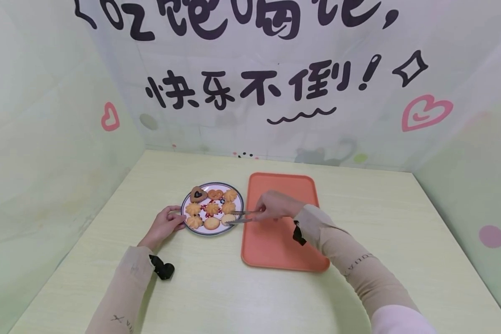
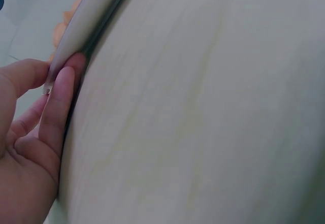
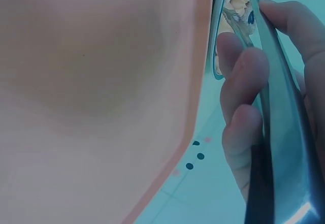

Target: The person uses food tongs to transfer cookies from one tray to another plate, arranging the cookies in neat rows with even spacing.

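A round plate (image 1: 210, 233) with dark rim lines and a red pattern bears several cookies. My left hand (image 1: 167, 225) pinches its left rim, thumb above and fingers beneath, as the left wrist view shows. In my right hand (image 1: 273, 205) is a pair of metal tongs (image 3: 284, 122), gripped between thumb and fingers. The tongs' tips stand apart at a pale round cookie (image 1: 228, 219) on the plate's lower right; whether they clasp it I cannot tell. Beside it lie another round cookie (image 1: 211, 223) and a swirled cookie (image 1: 212, 209). A dark-centred heart cookie (image 1: 198, 194) sits at the upper left.
An orange rectangular tray (image 1: 267, 253) lies on the pale table (image 1: 200, 287) right of the plate, under my right forearm. Printed cloth walls (image 1: 242, 130) enclose the table at the back and both sides.
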Tool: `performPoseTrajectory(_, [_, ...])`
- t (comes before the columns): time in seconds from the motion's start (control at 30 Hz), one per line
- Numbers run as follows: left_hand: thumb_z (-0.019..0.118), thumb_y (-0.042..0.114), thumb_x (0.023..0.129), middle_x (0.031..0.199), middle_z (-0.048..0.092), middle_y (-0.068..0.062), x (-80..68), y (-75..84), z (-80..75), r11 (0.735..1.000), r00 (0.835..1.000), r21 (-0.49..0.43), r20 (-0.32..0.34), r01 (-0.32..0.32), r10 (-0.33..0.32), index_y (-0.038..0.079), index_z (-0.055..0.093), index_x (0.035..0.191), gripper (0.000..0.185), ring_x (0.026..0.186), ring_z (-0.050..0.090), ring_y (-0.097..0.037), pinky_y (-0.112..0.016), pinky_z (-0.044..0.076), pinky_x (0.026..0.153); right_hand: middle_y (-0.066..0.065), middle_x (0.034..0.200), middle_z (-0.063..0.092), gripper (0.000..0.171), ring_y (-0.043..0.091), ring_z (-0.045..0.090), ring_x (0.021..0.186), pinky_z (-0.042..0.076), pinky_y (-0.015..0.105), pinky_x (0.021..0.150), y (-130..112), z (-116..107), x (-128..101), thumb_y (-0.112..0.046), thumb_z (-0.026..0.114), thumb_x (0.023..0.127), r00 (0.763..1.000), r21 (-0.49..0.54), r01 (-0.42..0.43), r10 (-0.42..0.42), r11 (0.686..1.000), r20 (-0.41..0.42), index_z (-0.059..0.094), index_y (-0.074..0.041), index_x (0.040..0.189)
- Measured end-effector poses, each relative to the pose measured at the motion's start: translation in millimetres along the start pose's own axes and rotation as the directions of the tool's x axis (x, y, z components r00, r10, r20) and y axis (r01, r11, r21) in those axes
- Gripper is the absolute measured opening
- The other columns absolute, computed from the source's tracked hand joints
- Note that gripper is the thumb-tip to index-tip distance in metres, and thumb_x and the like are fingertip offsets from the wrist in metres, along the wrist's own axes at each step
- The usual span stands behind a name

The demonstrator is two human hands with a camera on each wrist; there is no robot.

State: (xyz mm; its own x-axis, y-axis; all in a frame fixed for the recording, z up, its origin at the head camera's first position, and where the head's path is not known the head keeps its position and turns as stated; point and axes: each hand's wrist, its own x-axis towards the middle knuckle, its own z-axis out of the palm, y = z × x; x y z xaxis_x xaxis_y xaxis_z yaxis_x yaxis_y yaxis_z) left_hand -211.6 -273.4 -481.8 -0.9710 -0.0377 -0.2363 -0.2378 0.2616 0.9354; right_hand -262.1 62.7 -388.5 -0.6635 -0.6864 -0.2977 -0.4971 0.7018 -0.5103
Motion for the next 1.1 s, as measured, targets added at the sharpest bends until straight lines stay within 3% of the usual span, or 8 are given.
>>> performPoseTrajectory(0.37, [0.053,0.013,0.089,0.088,0.057,-0.011,-0.3,0.2,0.9,1.000,1.000,-0.008,0.001,0.002,-0.002,-0.001,0.032,0.128,0.046,0.071,0.059,-0.009,-0.021,0.051,0.069,0.017,0.070,0.062,0.022,0.008,0.041,0.040,0.040,0.021,0.038,-1.5,-4.4,-0.8,-0.033,0.065,0.079,0.999,0.018,-0.011,0.010,1.000,0.032,0.072,-0.013,0.080])
performPoseTrajectory(0.8, [0.052,0.013,0.089,0.088,0.058,-0.010,-0.7,0.5,0.0,1.000,1.000,0.023,-0.011,-0.006,0.007,-0.002,0.032,0.127,0.046,0.071,0.059,-0.007,-0.020,0.051,0.068,0.012,0.072,0.064,0.024,0.011,0.047,0.043,0.045,0.024,0.041,0.3,-4.5,-0.5,-0.033,0.063,0.079,0.999,0.017,0.006,-0.006,1.000,0.034,0.070,-0.011,0.084])
performPoseTrajectory(1.1, [0.053,0.013,0.089,0.088,0.058,-0.010,-1.1,1.4,0.0,1.000,1.000,0.012,-0.003,-0.015,0.015,-0.003,0.033,0.127,0.045,0.070,0.059,-0.007,-0.020,0.051,0.068,-0.004,0.083,0.061,0.012,0.016,0.052,0.047,0.050,0.033,0.047,5.0,-12.2,-10.4,-0.031,0.065,0.078,0.999,0.079,-0.024,0.027,0.997,-0.036,0.068,-0.021,0.084])
